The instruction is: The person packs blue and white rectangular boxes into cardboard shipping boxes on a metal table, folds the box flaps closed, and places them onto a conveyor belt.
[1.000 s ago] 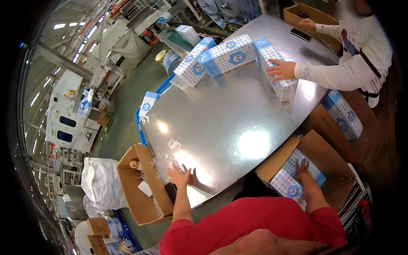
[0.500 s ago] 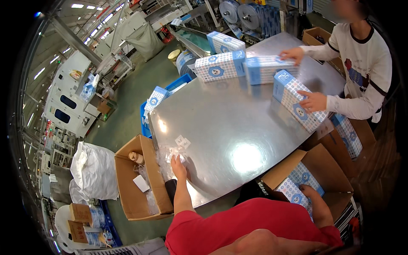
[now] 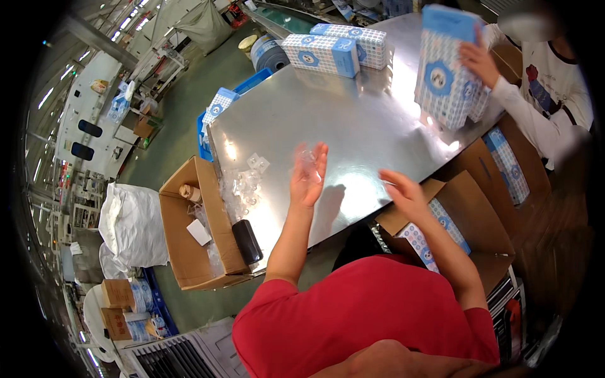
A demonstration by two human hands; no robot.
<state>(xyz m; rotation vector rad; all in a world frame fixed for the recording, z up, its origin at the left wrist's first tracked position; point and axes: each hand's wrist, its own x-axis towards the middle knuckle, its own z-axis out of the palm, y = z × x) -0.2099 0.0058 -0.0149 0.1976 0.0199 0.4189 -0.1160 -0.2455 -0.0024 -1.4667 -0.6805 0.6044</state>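
One clear packet [image 3: 307, 160], edges indistinct, in left hand [image 3: 308, 183].

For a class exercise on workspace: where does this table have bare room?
The middle of the table is bare, between clear plastic pieces on the left and two packages on the far side; the left hand and right hand hover at its near side. Crowded: that left edge, and the far right, where a co-worker's hand grips another package.

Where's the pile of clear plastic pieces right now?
In the head view, the pile of clear plastic pieces lies left of centre on the metal table, along its left edge, between the leftmost open carton and the left hand.
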